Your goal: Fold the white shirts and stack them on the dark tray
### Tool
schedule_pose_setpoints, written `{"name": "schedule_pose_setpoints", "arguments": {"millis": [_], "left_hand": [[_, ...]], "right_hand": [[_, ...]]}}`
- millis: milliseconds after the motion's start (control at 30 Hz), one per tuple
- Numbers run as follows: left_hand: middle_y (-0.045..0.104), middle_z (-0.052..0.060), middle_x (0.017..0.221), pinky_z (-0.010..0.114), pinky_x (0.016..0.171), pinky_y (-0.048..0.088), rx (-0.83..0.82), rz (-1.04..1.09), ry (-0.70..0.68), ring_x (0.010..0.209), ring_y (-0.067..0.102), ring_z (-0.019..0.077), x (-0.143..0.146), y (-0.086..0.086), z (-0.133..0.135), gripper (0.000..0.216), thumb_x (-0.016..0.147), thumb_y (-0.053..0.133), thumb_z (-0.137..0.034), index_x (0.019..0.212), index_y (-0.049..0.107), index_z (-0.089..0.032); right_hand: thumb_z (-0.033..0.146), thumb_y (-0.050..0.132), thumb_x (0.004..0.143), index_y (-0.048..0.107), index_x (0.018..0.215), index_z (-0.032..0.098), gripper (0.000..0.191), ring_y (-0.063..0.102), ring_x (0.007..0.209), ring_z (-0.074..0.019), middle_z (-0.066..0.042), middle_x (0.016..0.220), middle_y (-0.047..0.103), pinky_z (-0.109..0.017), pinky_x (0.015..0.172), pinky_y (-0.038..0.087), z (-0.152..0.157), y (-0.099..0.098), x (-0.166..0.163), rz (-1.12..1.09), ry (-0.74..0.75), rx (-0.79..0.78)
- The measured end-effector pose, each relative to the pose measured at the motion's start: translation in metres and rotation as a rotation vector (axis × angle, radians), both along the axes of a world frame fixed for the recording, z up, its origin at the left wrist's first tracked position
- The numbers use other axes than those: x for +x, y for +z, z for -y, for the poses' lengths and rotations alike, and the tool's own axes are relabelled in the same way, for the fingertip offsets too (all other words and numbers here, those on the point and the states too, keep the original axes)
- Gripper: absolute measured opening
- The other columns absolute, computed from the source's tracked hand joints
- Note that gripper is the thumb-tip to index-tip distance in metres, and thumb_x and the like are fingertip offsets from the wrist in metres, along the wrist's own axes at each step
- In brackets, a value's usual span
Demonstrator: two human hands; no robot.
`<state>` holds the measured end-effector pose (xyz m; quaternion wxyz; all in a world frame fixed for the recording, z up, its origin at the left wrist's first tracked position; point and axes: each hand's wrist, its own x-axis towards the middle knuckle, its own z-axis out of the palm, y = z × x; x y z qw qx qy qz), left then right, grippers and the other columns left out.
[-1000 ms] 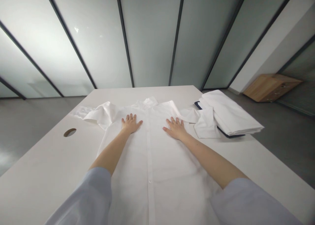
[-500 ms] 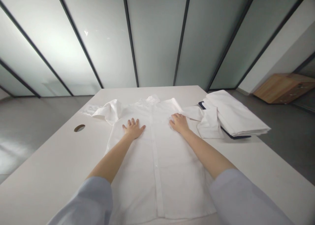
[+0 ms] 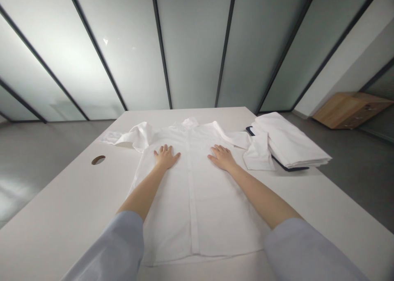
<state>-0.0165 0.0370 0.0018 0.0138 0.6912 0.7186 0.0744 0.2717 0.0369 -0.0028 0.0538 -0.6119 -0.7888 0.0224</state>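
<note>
A white button-front shirt (image 3: 175, 215) lies spread on the white table (image 3: 76, 199), its collar (image 3: 190, 122) at the far end and its hem towards me. My left hand (image 3: 166, 157) rests flat on the left side of the chest, fingers spread. On the other side of the button strip, my right hand (image 3: 222, 157) also lies flat on the fabric with its fingers apart. The left sleeve (image 3: 140, 135) is crumpled out to the left. The right sleeve (image 3: 260, 151) stretches right, with its cuff end beside the pile of folded cloth.
Folded white cloth (image 3: 286, 137) sits at the table's right edge, with something dark (image 3: 292, 169) beneath it. A round hole (image 3: 98, 160) cuts through the tabletop at left. Frosted glass panels (image 3: 193, 47) stand behind the table. A wooden cabinet (image 3: 351, 108) stands on the floor at far right.
The shirt's hem has shifted away from me, showing more table in front. My right hand has moved slightly left and inward from the right sleeve. My left hand stays nearly in place.
</note>
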Motion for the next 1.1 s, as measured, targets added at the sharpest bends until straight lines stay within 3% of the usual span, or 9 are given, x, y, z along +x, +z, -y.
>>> {"name": "schedule_pose_setpoints", "arguments": {"millis": [67, 167, 400, 600, 733, 1100], "left_hand": [[0.053, 0.017, 0.133, 0.048, 0.105, 0.035, 0.073, 0.01, -0.024, 0.127, 0.045, 0.0329, 0.0, 0.002, 0.003, 0.051, 0.089, 0.043, -0.053, 0.124, 0.058, -0.018], [0.06, 0.013, 0.116, 0.041, 0.096, 0.042, 0.098, -0.007, -0.061, 0.115, 0.052, 0.0285, 0.001, 0.005, 0.008, 0.037, 0.09, 0.045, -0.044, 0.112, 0.062, -0.019], [0.059, 0.011, 0.12, 0.039, 0.093, 0.044, 0.101, 0.004, -0.101, 0.114, 0.053, 0.0277, -0.001, 0.003, 0.019, 0.036, 0.089, 0.049, -0.041, 0.116, 0.061, -0.02], [0.067, 0.011, 0.108, 0.033, 0.093, 0.045, 0.154, 0.236, -0.099, 0.104, 0.061, 0.0237, -0.016, -0.003, 0.011, 0.029, 0.087, 0.051, -0.032, 0.105, 0.067, -0.016], [0.07, 0.011, 0.102, 0.031, 0.091, 0.047, 0.162, 0.372, -0.074, 0.099, 0.064, 0.0223, -0.023, -0.006, 0.004, 0.027, 0.086, 0.051, -0.029, 0.101, 0.068, -0.014], [0.074, 0.008, 0.101, 0.03, 0.087, 0.048, 0.145, 0.46, 0.007, 0.097, 0.067, 0.022, -0.022, -0.003, 0.008, 0.024, 0.086, 0.05, -0.029, 0.096, 0.069, -0.018]], "right_hand": [[0.046, 0.04, 0.096, 0.048, 0.138, 0.019, 0.051, 0.035, 0.138, -0.0273, -0.013, 0.151, 0.039, -0.042, 0.11, 0.027, -0.002, -0.002, 0.001, -0.016, 0.007, 0.021], [0.043, 0.043, 0.095, 0.053, 0.133, 0.017, 0.047, 0.041, 0.133, -0.028, -0.014, 0.146, 0.045, -0.041, 0.107, 0.032, -0.003, -0.003, 0.003, -0.039, 0.019, 0.05], [0.038, 0.047, 0.093, 0.058, 0.128, 0.017, 0.043, 0.047, 0.127, -0.0285, -0.014, 0.14, 0.051, -0.041, 0.104, 0.036, -0.002, -0.006, 0.007, -0.074, 0.018, 0.083], [0.037, 0.049, 0.092, 0.058, 0.128, 0.019, 0.041, 0.046, 0.129, -0.0276, -0.014, 0.141, 0.051, -0.041, 0.104, 0.035, -0.001, -0.006, 0.008, -0.103, 0.019, 0.079], [0.037, 0.049, 0.092, 0.058, 0.129, 0.019, 0.041, 0.045, 0.129, -0.028, -0.014, 0.141, 0.05, -0.042, 0.104, 0.035, -0.001, -0.006, 0.009, -0.104, 0.021, 0.075], [0.038, 0.051, 0.092, 0.059, 0.128, 0.02, 0.041, 0.047, 0.127, -0.029, -0.014, 0.14, 0.051, -0.042, 0.104, 0.036, -0.003, -0.009, 0.011, -0.113, 0.036, 0.07]]}}
